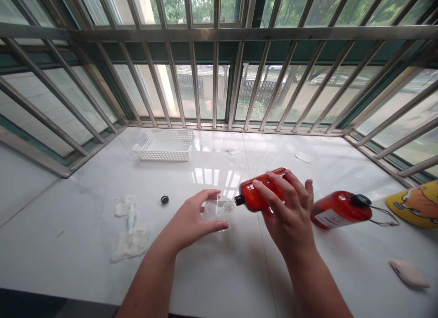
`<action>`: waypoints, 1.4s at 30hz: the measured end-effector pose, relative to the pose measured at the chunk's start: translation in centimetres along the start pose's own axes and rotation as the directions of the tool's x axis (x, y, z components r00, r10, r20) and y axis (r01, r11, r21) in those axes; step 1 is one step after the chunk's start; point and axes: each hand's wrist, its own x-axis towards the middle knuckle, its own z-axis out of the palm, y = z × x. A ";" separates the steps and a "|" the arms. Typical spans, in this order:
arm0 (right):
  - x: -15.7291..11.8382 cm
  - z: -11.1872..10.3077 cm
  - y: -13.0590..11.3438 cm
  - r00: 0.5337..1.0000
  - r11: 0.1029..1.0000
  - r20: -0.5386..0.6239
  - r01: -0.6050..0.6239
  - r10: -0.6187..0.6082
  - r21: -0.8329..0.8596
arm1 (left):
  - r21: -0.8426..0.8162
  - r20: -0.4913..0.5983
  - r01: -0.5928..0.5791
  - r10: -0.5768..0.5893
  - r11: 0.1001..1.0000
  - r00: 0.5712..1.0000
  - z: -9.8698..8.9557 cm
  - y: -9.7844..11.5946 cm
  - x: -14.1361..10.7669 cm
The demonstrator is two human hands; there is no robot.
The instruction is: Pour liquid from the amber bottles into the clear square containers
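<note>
Left hand (pixel 195 220): thumb and fingers curved apart around a clear bottle (pixel 221 213), gripping its sides; its neck points right, beyond the fingertips. Right hand (pixel 289 204): fingers over the top of a red bottle (pixel 262 190), tilted, its open black neck just beside the clear bottle's; the thumb's hold I cannot tell. Left of the left fingers: one black cap (pixel 164 200); farther left, a white tube (pixel 131 217) between crumpled tissues (pixel 130 245). Beyond those fingers: one white basket (pixel 164 145). Right of the right fingers: a second red bottle (pixel 342 210), capped, labelled.
</note>
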 end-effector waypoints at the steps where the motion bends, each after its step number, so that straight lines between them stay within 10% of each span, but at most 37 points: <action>1: 0.0 0.0 0.0 1.000 1.000 0.002 0.000 0.000 0.000 | 0.001 0.000 0.002 -0.002 1.000 1.000 0.0 0.0 0.0; 42: 0.4 -0.2 -0.4 1.000 1.000 -0.019 0.002 -0.002 -0.017 | 0.023 -0.001 0.015 -0.014 1.000 1.000 0.2 0.1 0.2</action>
